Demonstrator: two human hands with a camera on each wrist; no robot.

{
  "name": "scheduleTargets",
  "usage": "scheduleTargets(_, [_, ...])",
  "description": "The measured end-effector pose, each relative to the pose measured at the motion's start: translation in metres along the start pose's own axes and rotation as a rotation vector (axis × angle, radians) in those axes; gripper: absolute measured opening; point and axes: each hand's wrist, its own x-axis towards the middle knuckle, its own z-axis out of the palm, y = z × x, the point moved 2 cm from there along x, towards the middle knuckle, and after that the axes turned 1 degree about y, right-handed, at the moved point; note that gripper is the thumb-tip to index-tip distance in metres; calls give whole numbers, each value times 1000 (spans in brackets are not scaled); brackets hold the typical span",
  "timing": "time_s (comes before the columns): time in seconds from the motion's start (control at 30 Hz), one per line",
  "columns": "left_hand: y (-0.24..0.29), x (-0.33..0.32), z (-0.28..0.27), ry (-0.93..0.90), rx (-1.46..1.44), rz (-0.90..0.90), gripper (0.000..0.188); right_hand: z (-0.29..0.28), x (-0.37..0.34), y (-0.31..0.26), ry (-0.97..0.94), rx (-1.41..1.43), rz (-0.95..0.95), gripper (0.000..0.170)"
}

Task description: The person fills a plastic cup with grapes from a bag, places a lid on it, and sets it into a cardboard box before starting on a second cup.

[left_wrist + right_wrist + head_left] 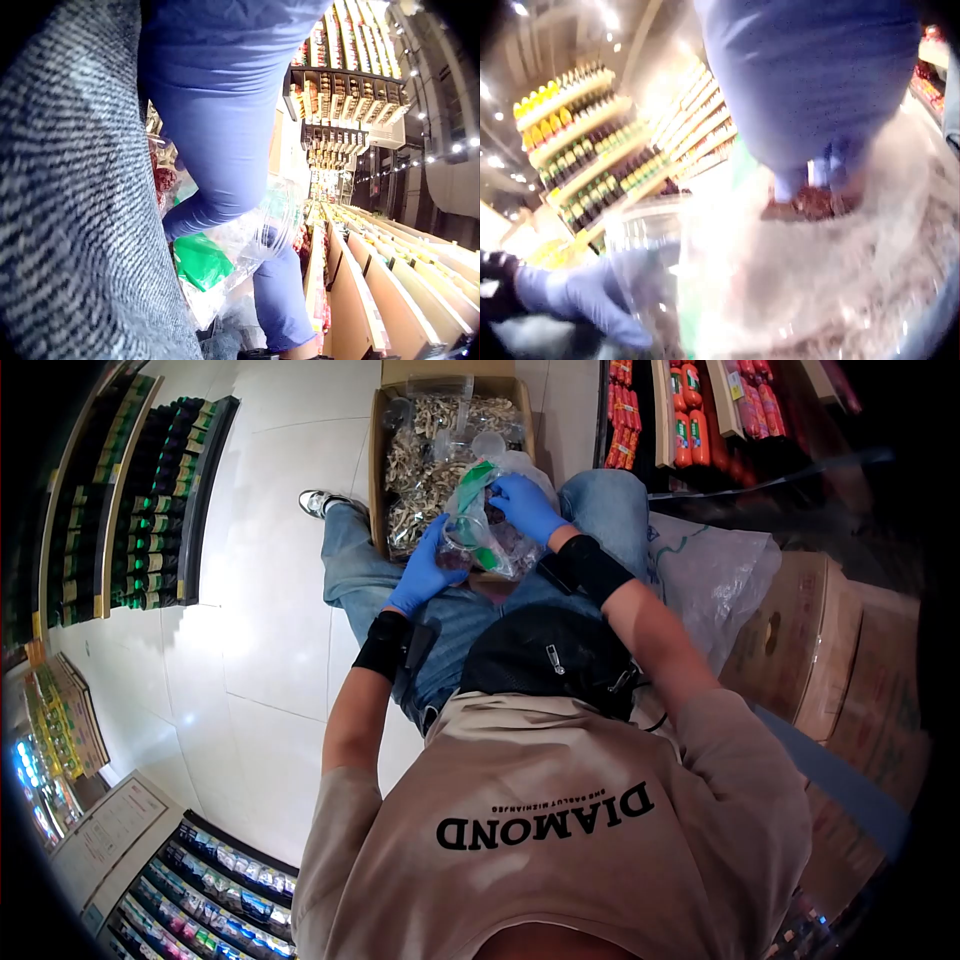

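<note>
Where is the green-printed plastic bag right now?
In the head view, the plastic bag is between the left hand and the right hand, over the near end of the open cardboard box.

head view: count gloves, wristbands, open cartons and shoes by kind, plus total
blue gloves: 2
black wristbands: 2
open carton: 1
shoe: 1
total: 6
</note>
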Motion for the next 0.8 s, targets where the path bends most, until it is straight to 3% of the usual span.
scheduleTargets(0.03, [3, 1, 0, 5, 45, 16, 108, -9, 0, -3, 0, -3, -1, 19])
scheduleTargets(0.1, [7, 0, 1, 5, 64, 27, 108, -20, -5, -5, -191, 392, 197, 28])
scheduleTargets(0.13, [9, 0, 0, 6, 86, 39, 109, -30, -7, -7, -190, 392, 200, 28])
scheduleTargets(0.2, [12, -1, 1, 1, 57, 29, 109, -42, -15, -15, -433, 622, 441, 32])
scheduleTargets(0.33, [10, 0, 1, -9, 42, 33, 110, -38, -30, -22, -456, 765, 452, 33])
scheduleTargets(0.4, [12, 0, 2, -6, 35, 38, 109, -26, -30, -39, -288, 1064, 236, 30])
scheduleTargets(0.53, [11, 1, 1, -5, 36, 47, 109, -16, -27, -63, -364, 779, 76, 28])
scheduleTargets(0.67, [13, -1, 0, -6, 52, 12, 109, -25, -28, -69, -468, 520, 162, 28])
scheduleTargets(0.8, [17, 0, 1, -3, 96, 26, 109, -21, -27, -41, -185, 758, 141, 20])
